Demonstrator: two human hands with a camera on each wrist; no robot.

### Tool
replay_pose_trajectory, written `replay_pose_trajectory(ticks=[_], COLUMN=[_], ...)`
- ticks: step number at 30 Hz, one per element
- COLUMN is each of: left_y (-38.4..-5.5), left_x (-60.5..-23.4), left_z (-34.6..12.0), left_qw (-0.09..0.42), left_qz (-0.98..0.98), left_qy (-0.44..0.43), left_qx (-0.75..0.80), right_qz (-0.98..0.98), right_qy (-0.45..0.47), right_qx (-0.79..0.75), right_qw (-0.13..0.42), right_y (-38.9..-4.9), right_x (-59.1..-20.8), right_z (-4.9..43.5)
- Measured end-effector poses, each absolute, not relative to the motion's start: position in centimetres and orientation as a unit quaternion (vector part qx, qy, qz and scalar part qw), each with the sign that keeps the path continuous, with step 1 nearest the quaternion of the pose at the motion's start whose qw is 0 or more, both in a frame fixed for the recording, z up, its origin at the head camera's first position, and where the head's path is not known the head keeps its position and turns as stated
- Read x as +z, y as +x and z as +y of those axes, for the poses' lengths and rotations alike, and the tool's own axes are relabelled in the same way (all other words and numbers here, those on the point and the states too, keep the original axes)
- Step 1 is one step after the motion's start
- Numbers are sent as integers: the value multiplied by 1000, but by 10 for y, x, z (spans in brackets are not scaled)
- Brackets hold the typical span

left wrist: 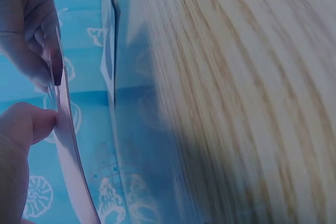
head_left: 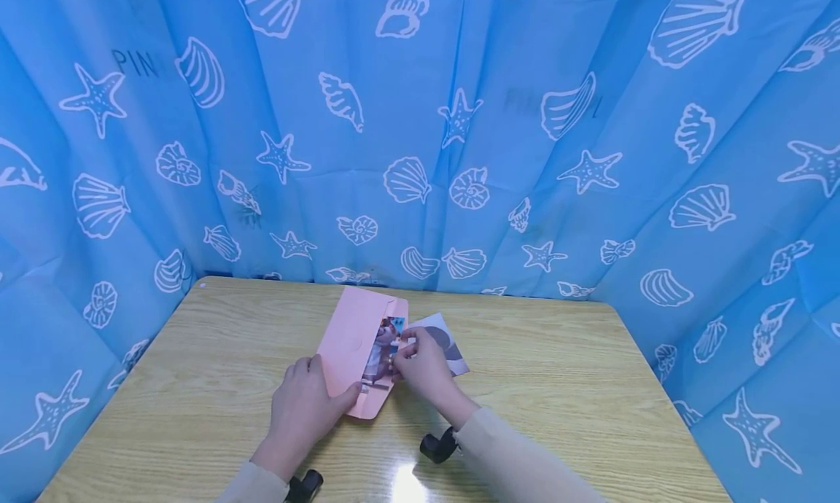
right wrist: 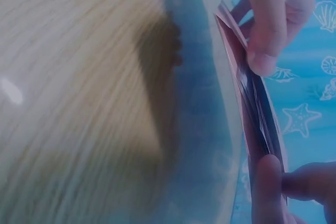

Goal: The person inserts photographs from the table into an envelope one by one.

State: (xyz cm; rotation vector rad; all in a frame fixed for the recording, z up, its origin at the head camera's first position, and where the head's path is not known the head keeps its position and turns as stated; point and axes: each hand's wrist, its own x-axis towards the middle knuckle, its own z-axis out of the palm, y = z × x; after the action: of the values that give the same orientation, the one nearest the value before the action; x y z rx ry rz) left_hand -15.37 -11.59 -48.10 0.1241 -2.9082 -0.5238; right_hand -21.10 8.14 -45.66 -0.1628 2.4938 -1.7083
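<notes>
Two hands in the head view, both busy. Your left hand [head_left: 303,397] grips the near-left side of the pink envelope [head_left: 343,342], thumb on top. Envelope is tilted, over the middle of the table [head_left: 558,401]. Your right hand [head_left: 425,363] pinches the photo [head_left: 379,357], which shows at the envelope's mouth, partly inside by the look of it. Card [head_left: 428,324] with a grey shape sits just beyond your right hand. Patterned curtain [head_left: 407,146] behind.

Left wrist view: envelope edge-on, a thin, slightly bowed strip. Your left thumb presses its face; your right fingers are at the dark photo edge. Card shows apart from the envelope.

Right wrist view: mouth gapes, thin sheets inside. Your left thumb is on the upper end, your right thumb and finger close together lower down. Can't tell if they catch envelope paper too.

Handling, my guess: everything's light. Envelope bends and creases easily; photo is stiffer, probably glossy, slippery, smudge-prone. Best hold: photo by its edges, envelope by the side near its mouth.
</notes>
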Motion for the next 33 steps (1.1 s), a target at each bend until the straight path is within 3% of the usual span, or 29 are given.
replay_pose_trajectory(ticks=[23,33], left_y=[-151,-150], left_x=[-480,-481], left_z=[-112,-116], left_qw=[102,116], left_qz=[-976,-976], left_qy=[38,33], left_qx=[-189,-183], right_qz=[831,811], right_qy=[-47,-65], right_qx=[-550,-572], right_qw=[67,104], right_y=[-212,-208], right_x=[-461,-463], right_z=[63,59])
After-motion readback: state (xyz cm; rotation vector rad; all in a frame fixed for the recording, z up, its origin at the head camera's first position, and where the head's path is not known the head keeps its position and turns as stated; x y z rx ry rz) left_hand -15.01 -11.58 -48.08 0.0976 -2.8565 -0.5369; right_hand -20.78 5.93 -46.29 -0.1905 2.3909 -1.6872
